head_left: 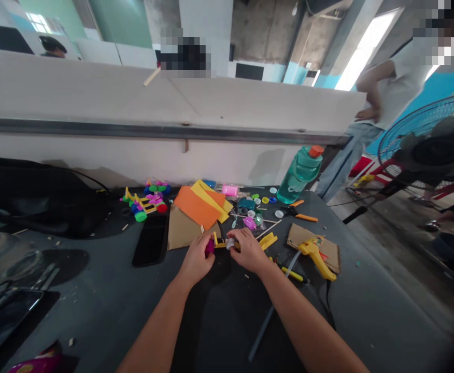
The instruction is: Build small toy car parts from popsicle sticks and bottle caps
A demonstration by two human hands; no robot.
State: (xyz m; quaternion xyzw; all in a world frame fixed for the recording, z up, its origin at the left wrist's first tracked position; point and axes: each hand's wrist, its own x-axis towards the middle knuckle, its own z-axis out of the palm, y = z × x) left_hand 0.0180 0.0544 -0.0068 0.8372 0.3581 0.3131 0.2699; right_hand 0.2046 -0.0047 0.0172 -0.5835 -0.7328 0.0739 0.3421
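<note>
My left hand [196,260] is closed around a magenta cap-like piece [210,247] near the middle of the dark table. Yellow strips [220,244] run from that piece toward my other hand, forming a small frame. Pinched in the fingers of my right hand [249,249] is a whitish round cap [230,243] at the frame's right end. Fingers partly hide how these parts join. Just behind my hands lies a cardboard piece [178,233] with orange sheets [199,206] and yellow strips [213,199] on top. A folded yellow piece [268,241] rests beside my right hand.
A yellow glue gun [316,256] sits on cardboard [297,234] at right, near a yellow cutter [292,274]. Orange-handled pliers [307,217], a green bottle [300,176], small toy cars [145,203], a phone [150,241] and a standing fan [433,147] surround the work area.
</note>
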